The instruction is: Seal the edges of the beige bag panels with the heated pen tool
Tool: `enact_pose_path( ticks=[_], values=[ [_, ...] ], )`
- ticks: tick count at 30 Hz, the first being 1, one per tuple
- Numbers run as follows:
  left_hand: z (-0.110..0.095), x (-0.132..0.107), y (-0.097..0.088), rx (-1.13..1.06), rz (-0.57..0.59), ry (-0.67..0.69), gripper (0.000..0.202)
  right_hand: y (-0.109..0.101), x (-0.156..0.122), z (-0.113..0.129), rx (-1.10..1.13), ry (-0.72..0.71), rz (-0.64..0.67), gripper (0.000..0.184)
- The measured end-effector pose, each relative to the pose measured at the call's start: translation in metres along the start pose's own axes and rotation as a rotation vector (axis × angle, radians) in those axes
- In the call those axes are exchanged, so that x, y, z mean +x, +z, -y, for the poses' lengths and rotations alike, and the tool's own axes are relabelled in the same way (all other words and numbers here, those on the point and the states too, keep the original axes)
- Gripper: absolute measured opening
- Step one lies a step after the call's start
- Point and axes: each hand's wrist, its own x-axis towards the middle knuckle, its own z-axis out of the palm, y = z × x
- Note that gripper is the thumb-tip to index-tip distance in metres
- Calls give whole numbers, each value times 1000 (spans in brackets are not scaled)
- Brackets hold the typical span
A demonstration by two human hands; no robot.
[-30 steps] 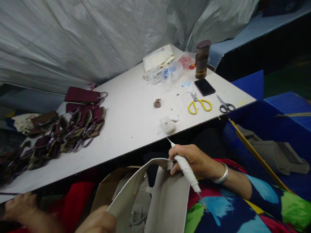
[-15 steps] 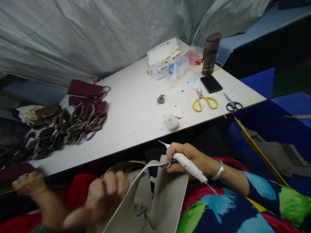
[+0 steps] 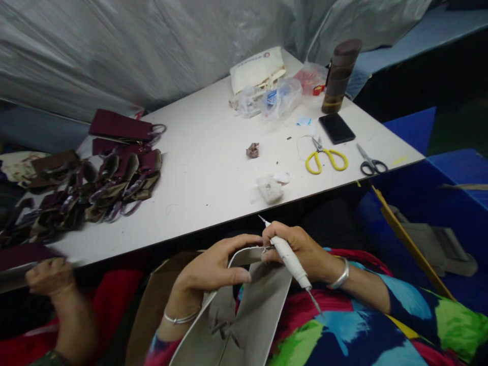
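A light grey bag (image 3: 263, 300) sits at my lap, its upper rim curving toward my right hand. My left hand (image 3: 213, 267) straddles that rim, thumb on the inner side and fingers along the outer side. In my right hand (image 3: 295, 246) is a white-wrapped awl (image 3: 288, 259), held at a slant with a thin metal point sticking out at each end. The thumb and forefinger of this hand also pinch at the bag's rim, where a small dark piece shows; its kind I cannot make out.
On the white table (image 3: 190, 147) lie yellow-handled scissors (image 3: 326, 156), black-handled scissors (image 3: 369, 161), a phone (image 3: 336, 128), a brown bottle (image 3: 341, 76) and plastic bags (image 3: 280, 99). Several maroon bags (image 3: 122, 124) fill its left side. Another person's hand (image 3: 51, 277) is at lower left.
My left hand, blurred and raised at the left of the bag before, has moved right onto its rim. My right hand still holds the awl there. The view has shifted slightly.
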Motion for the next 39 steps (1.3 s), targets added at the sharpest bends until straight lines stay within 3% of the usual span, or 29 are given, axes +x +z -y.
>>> enact_pose_path(
  ticks=[3, 6, 12, 17, 23, 28, 32, 35, 39],
  values=[
    [20, 8, 26, -53, -240, -33, 49, 3, 6, -7, -14, 13, -82, 17],
    [35, 15, 50, -138, -460, -88, 48, 4, 12, -15, -71, -2, -155, 17],
    [30, 23, 66, 41, -693, -130, 28, 4, 16, -29, -87, -8, -168, 10],
    [21, 30, 60, 203, -673, -156, 19, 1, 16, -36, -132, -109, -178, 6],
    [34, 46, 57, -46, -676, -194, 13, -10, 17, -42, -233, -196, -166, 7],
    [41, 56, 57, -156, -721, -184, 18, -29, 18, -47, -156, -131, -210, 8],
    [44, 66, 58, -128, -807, -258, 20, -55, 20, -51, -77, -103, -311, 27],
    [48, 76, 61, -124, -838, -342, 24, -75, 26, -51, -176, -66, -373, 33],
    [53, 88, 62, -179, -787, -386, 26, -90, 36, -49, -251, 66, -452, 26]
  ],
)
